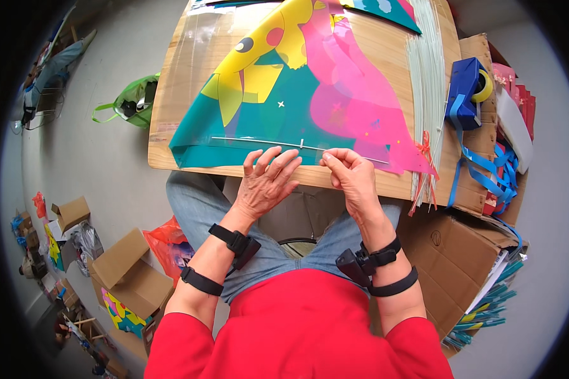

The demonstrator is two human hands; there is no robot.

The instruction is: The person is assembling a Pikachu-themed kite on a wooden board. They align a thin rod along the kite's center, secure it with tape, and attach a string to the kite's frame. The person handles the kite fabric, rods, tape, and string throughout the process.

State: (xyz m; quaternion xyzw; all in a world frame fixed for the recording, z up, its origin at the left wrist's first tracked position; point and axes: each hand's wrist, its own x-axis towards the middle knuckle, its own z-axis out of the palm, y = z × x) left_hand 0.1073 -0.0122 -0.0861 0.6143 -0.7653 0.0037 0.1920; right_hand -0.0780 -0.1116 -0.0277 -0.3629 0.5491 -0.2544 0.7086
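A large printed sheet point(253, 120) in teal, pink and yellow lies over the wooden table, its straight near edge close to the table's front. Along that edge runs a thin white rod point(253, 139) with a small white crosspiece on it. My left hand point(263, 183) is open, fingers spread, their tips over the sheet's near edge just below the rod. Thumb and forefinger of my right hand point(355, 180) are pinched together at the rod's right part, covering a stretch of it. What lies between those fingertips is too small to make out.
On the wooden table's point(385, 180) right side lies a long bundle of thin white rods point(427, 95). Beyond it stand a blue tape dispenser point(464, 95) and blue straps point(487, 170). Cardboard boxes point(449, 265) flank me; a green bag point(136, 101) sits left.
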